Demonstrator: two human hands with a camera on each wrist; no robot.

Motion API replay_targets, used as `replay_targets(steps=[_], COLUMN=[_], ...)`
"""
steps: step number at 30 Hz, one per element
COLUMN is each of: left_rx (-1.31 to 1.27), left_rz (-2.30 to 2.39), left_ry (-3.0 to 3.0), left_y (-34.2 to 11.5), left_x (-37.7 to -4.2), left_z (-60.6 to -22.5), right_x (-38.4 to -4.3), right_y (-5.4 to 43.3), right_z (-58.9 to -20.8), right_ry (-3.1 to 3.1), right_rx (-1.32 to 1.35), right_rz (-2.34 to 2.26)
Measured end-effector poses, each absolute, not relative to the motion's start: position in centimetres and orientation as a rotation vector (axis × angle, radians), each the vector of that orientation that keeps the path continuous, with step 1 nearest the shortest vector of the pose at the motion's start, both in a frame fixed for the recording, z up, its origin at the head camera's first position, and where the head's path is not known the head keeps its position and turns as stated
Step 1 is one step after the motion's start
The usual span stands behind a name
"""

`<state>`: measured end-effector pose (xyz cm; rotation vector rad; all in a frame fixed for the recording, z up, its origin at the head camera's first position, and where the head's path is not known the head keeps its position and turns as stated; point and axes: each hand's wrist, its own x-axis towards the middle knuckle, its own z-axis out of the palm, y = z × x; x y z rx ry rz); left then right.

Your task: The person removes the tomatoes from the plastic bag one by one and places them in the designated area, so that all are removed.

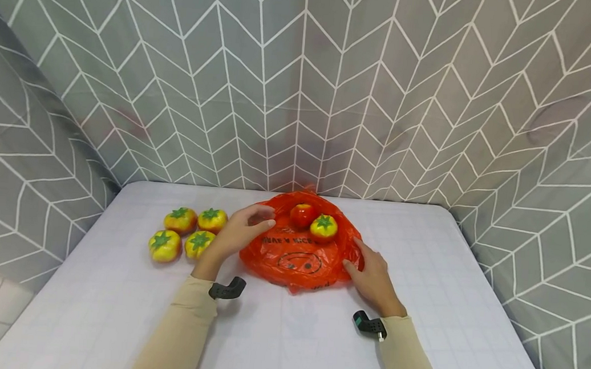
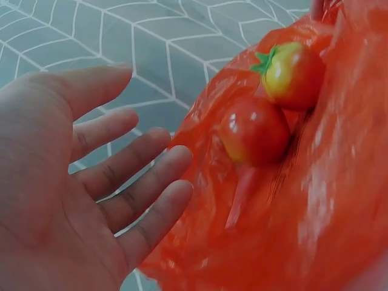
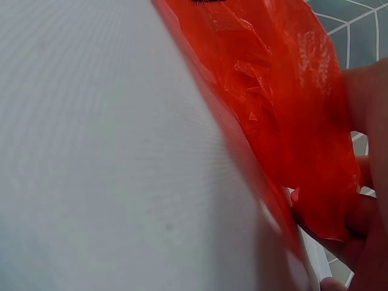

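Note:
A red plastic bag (image 1: 295,261) with dark print lies spread on the table. On it sit two toy tomatoes, a mostly red one (image 1: 302,215) and a yellow one with a green leafy top (image 1: 324,228); they touch or nearly touch. My left hand (image 1: 245,229) hovers at the bag's left edge, fingers spread and palm bare in the left wrist view, holding nothing. At the right edge, my right hand (image 1: 373,275) grips the bag's plastic between thumb and fingers. In the right wrist view a fold of bag (image 3: 315,151) covers part of those fingers.
Several yellow-red tomatoes (image 1: 165,246) with green tops stand grouped on the white table (image 1: 264,342), left of my left hand. Grey patterned cloth (image 1: 302,93) hangs behind the table and along both sides. Each wrist wears a black camera band (image 1: 227,288).

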<state>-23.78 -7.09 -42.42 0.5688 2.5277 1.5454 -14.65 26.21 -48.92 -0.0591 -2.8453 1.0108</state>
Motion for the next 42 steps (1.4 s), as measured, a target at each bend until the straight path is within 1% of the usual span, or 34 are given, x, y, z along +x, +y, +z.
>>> replay_targets(steps=[12, 20, 33, 42], left_rx=[0.626, 0.577, 0.556, 0.591], left_rz=[1.467, 1.485, 1.559, 1.440], left_ry=[2.505, 2.493, 2.460, 2.616], left_y=[-3.0, -1.2, 1.8, 3.7], left_x=[-25.0, -25.0, -24.6, -24.5], left_z=[-43.0, -43.6, -44.1, -44.0], right_x=[-14.6, -14.7, -14.7, -14.7], right_y=[26.2, 25.9, 26.2, 26.2], right_z=[-48.8, -48.8, -48.9, -48.7], right_ry=[-2.856, -2.842, -2.867, -2.866], right_rx=[-0.078, -0.030, -0.038, -0.026], right_rz=[1.013, 1.022, 0.997, 0.980])
